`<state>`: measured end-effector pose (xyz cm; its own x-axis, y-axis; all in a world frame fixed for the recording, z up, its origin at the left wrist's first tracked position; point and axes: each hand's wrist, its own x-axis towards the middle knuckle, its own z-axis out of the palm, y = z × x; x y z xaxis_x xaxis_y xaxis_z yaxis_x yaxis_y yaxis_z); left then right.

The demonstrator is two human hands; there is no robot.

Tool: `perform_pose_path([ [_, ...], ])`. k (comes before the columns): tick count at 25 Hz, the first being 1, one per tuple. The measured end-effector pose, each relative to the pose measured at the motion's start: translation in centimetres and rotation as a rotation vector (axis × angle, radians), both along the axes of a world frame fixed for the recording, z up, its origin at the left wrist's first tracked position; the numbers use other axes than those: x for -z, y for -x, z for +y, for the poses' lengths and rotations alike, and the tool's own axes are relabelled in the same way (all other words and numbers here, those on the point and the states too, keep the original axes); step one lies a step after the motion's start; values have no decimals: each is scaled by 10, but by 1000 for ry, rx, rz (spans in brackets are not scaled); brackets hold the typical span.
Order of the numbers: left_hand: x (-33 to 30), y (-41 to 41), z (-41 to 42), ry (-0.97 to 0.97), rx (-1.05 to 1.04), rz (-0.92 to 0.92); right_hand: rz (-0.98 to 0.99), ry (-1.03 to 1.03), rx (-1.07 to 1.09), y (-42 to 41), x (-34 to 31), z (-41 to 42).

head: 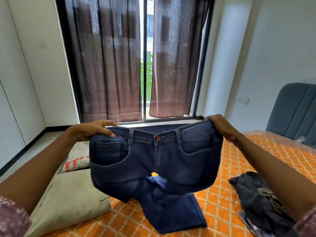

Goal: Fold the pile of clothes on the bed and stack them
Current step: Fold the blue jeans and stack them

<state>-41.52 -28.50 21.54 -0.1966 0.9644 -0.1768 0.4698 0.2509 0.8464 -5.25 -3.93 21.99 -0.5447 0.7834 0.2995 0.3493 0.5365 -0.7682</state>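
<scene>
I hold a pair of dark blue jeans (153, 161) up by the waistband, front side facing me, over the bed (230, 194) with its orange patterned cover. My left hand (92, 130) pinches the left end of the waistband. My right hand (220, 125) grips the right end. The legs hang down and lie crumpled on the cover. A folded beige garment (71, 202) lies at the left, with a folded white printed shirt (77, 158) behind it. A dark grey heap of clothes (259, 202) lies at the right under my forearm.
A window with brown curtains (106, 65) fills the wall ahead. The grey-blue padded headboard (297, 112) stands at the right. White wardrobe doors (15, 100) line the left, with a strip of floor between them and the bed.
</scene>
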Motion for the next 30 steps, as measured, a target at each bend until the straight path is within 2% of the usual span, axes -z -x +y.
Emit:
perform_pose_path([
  [1,-4,2,3,22,-11,124,-34,112,-72,-1,-1,-5],
  [3,-9,8,7,61,-35,378,-314,229,-189,-4,-2,-5],
  [4,-8,8,8,0,-104,385,-459,229,-203,-5,-1,-2],
  [5,-4,6,8,-107,-198,291,-510,221,-184,-6,0,0],
  [6,3,2,7,-241,-313,107,-457,227,-139,-6,1,4],
  [8,19,-13,9,-442,-505,-306,-174,347,-47,-5,3,9],
  [9,25,-22,15,-491,-565,-436,-10,449,9,-3,4,8],
  [11,29,-39,36,-522,-650,-452,287,643,201,9,1,6],
  [13,21,-62,65,-547,-722,-400,515,705,360,28,-6,0],
  [15,8,-93,93,-587,-745,-455,648,646,338,54,-17,-12],
  [17,-7,-127,114,-614,-711,-533,644,528,189,81,-30,-29],
  [21,-33,-172,130,-707,-542,-743,468,316,-114,113,-60,-65],
  [25,-38,-171,127,-754,-469,-802,292,89,-115,115,-71,-65],
  [30,-39,-157,123,-738,-361,-844,249,112,-226,108,-71,-70],
])
